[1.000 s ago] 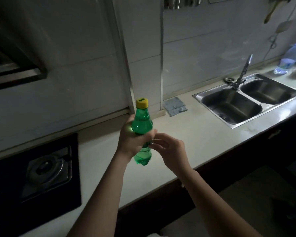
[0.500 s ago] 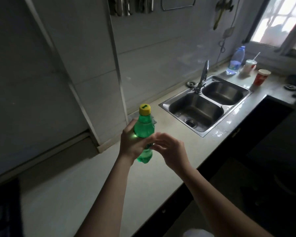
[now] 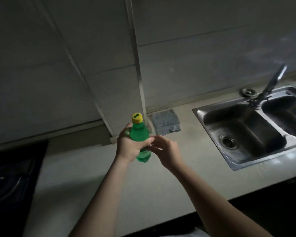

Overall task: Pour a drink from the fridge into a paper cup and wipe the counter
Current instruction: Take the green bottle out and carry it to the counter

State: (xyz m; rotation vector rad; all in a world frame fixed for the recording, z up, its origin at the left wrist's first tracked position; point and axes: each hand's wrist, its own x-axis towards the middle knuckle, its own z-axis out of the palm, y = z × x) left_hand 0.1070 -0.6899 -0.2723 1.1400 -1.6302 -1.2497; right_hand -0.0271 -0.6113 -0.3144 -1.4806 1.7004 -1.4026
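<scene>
The left hand [image 3: 129, 144] is wrapped tight around the middle of a small green bottle [image 3: 140, 134] and holds it up in the air above the counter [image 3: 96, 168]. The bottle stands almost straight up. It is see-through green plastic with a round, bumpy shoulder, and it glows a little where light comes through. Its yellow cap [image 3: 137, 118] is on top, with a small dark mark on it. The bottom of the bottle peeks out under the hand, and it looks green and shiny too. The right hand [image 3: 166, 152] is just to the right of the bottle, with its fingers curled loosely and half open. The fingertips [image 3: 152, 141] reach to the bottle's side by the left hand, but they do not close around it. A grey cloth [image 3: 166, 122] lies flat on the counter behind the bottle, close to the wall. The steel sink [image 3: 243, 134] is well to the right of the bottle, with a tap [image 3: 272, 82] at its back. A dark stove [image 3: 10, 177] is far to the left of the bottle.
</scene>
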